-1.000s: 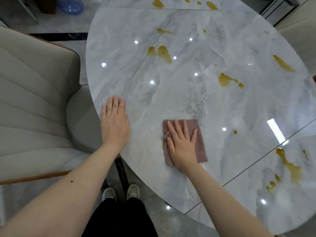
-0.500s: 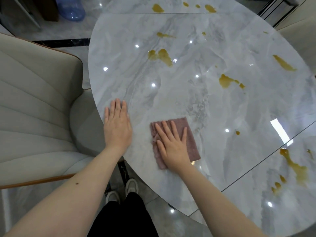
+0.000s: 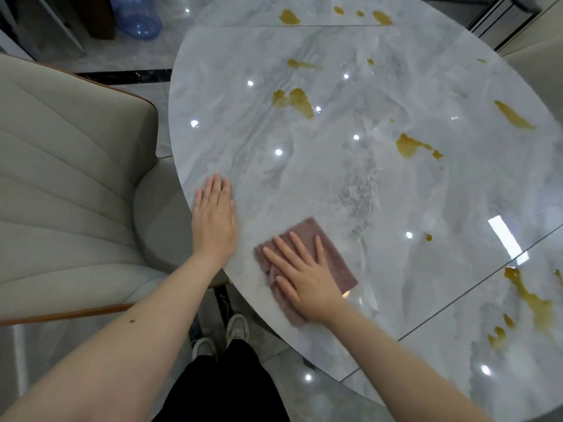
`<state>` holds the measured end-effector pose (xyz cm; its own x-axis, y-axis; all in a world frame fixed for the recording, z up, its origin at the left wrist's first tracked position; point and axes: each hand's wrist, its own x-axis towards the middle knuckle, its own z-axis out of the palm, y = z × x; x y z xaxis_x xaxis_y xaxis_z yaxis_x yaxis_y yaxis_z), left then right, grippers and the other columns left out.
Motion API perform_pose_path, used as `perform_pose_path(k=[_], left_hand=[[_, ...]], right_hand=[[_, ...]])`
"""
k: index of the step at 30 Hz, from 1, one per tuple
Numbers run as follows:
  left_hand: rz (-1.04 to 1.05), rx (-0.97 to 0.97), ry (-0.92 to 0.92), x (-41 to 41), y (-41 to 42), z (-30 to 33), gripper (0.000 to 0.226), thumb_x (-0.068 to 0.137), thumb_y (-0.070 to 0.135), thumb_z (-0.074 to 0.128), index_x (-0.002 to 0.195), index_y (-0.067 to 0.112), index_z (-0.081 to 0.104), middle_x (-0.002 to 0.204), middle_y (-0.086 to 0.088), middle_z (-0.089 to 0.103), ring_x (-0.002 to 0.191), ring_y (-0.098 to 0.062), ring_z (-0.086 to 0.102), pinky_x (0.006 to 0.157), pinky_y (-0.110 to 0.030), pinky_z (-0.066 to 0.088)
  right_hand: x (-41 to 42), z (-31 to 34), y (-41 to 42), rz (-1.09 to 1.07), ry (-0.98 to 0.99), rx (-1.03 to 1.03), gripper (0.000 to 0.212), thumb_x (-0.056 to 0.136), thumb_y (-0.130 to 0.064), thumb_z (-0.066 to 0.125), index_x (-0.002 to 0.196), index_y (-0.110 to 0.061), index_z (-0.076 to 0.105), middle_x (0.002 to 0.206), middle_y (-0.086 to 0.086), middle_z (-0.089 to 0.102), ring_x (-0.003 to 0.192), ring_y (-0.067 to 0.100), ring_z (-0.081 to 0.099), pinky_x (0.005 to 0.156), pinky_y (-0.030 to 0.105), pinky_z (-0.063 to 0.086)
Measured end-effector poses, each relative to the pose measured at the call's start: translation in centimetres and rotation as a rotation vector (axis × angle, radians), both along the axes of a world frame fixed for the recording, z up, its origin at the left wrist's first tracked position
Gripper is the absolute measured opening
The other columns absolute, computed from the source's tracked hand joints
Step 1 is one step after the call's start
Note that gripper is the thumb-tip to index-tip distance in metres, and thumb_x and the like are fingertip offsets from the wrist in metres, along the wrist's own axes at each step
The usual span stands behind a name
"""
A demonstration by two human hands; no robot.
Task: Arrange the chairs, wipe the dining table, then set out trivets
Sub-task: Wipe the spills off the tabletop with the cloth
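— Pressing flat on the cloth (image 3: 323,254), is that the right hand (image 3: 307,281)?

— Yes. Its fingers are straight and spread, palm down on the folded mauve cloth, which lies on the dining table (image 3: 350,184) close to the near rim. The cloth's far corner and right side show beyond the fingers; its near end looks bunched and blurred under the heel of the hand.

— And the left hand (image 3: 214,220)?

— It lies open too, fingers straight and close together, palm resting on the tabletop right at the edge, just left of the cloth. The two hands are near each other but apart, and the left one touches no cloth.

— What does the table look like?

— It is a round, glossy top in grey marble pattern, with a thin straight seam crossing it at the right. Yellow-brown stains (image 3: 294,100) sit well beyond the hands, more (image 3: 414,146) to the right of those, and a long streak (image 3: 531,300) lies past the seam at the right edge. One small drop (image 3: 428,237) sits to the right of the cloth.

— Anything around the table?

— A cream padded chair (image 3: 67,184) with a wooden trim stands at the left, its seat tucked against the rim beside the left hand. Below, the person's black trousers (image 3: 225,385) and pale shoes (image 3: 237,327) show over a shiny floor. A blue water bottle (image 3: 137,16) stands on the floor at top left.
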<state>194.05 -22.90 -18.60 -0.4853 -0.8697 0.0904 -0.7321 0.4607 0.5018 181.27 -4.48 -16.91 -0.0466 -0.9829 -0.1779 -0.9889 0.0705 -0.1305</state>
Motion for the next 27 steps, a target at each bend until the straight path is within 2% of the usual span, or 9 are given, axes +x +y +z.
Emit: perform_pose_path(k=[2,5,8,11,14,18,21,23,27], left_hand=[[-0.021,-0.013,0.014,0.3,-0.2,0.0,0.045,0.099,0.008,0.034,0.144,0.0,0.033,0.152,-0.016,0.029,0.144,-0.026,0.022,0.118,-0.031,0.005],[-0.002,-0.069,0.024,1.2,-1.4,0.0,0.045,0.096,0.003,0.037,0.14,-0.001,0.04,0.149,-0.019,0.035,0.141,-0.031,0.029,0.118,-0.033,0.008],[0.094,-0.059,0.023,1.7,-3.5,-0.3,0.044,0.1,0.01,0.031,0.143,0.001,0.034,0.153,-0.017,0.027,0.145,-0.028,0.018,0.119,-0.034,0.003],[0.112,-0.011,0.066,1.6,-4.2,-1.0,0.046,0.102,0.015,0.027,0.146,0.002,0.029,0.156,-0.016,0.019,0.147,-0.025,0.009,0.12,-0.033,0.006],[0.12,0.004,0.11,1.4,-4.1,-1.4,0.046,0.102,0.015,0.028,0.146,0.001,0.029,0.156,-0.015,0.019,0.147,-0.023,0.007,0.118,-0.028,0.007],[0.093,0.024,0.119,1.7,-4.2,-1.1,0.047,0.102,0.017,0.028,0.147,0.004,0.028,0.157,-0.013,0.018,0.147,-0.022,0.006,0.12,-0.032,0.011],[0.091,0.038,0.102,1.9,-4.2,-0.9,0.046,0.103,0.018,0.028,0.147,0.005,0.029,0.157,-0.012,0.018,0.147,-0.022,0.006,0.12,-0.036,0.011],[0.11,0.045,0.081,1.7,-4.1,-0.8,0.046,0.102,0.019,0.029,0.147,0.008,0.031,0.157,-0.011,0.02,0.147,-0.023,0.008,0.119,-0.043,0.015],[0.165,0.047,0.039,1.4,-3.8,-0.8,0.045,0.101,0.02,0.031,0.146,0.015,0.033,0.157,-0.012,0.017,0.147,-0.027,0.007,0.116,-0.051,0.011]], right_hand=[[-2.2,0.3,-1.2,-0.125,0.004,0.003,0.052,0.099,-0.045,0.021,0.15,-0.038,0.014,0.159,-0.01,0.014,0.148,0.018,0.002,0.114,0.06,0.001],[-3.1,0.3,-7.2,-0.353,0.006,0.0,0.052,0.1,-0.042,0.021,0.15,-0.039,0.008,0.16,-0.009,0.008,0.148,0.018,-0.005,0.114,0.059,-0.007],[-2.3,-0.2,-13.9,-0.446,-0.004,-0.018,0.052,0.101,-0.04,0.024,0.151,-0.037,0.009,0.161,-0.009,0.006,0.148,0.019,-0.004,0.112,0.062,-0.008],[-0.8,-0.7,-17.6,-0.432,-0.025,-0.049,0.052,0.101,-0.04,0.026,0.151,-0.037,0.012,0.16,-0.009,0.007,0.148,0.019,-0.003,0.111,0.063,-0.011],[1.1,-0.5,-17.2,-0.34,-0.028,-0.065,0.052,0.1,-0.039,0.025,0.151,-0.037,0.013,0.16,-0.008,0.01,0.148,0.019,-0.003,0.112,0.064,-0.008],[3.3,0.2,-10.7,-0.115,-0.04,-0.045,0.052,0.1,-0.041,0.021,0.151,-0.038,0.01,0.16,-0.009,0.009,0.148,0.02,-0.004,0.113,0.062,-0.006],[0.9,0.4,-5.7,-0.031,-0.024,0.024,0.053,0.098,-0.046,0.021,0.15,-0.041,0.009,0.159,-0.012,0.009,0.148,0.018,-0.003,0.114,0.063,-0.002],[-2.0,0.5,-5.5,-0.056,0.004,0.046,0.054,0.097,-0.051,0.019,0.149,-0.043,0.008,0.159,-0.012,0.009,0.148,0.018,-0.003,0.113,0.063,-0.001],[-2.7,0.1,-11.6,-0.309,-0.012,0.006,0.053,0.098,-0.048,0.023,0.15,-0.042,0.01,0.16,-0.011,0.008,0.148,0.019,-0.004,0.111,0.064,-0.009]])
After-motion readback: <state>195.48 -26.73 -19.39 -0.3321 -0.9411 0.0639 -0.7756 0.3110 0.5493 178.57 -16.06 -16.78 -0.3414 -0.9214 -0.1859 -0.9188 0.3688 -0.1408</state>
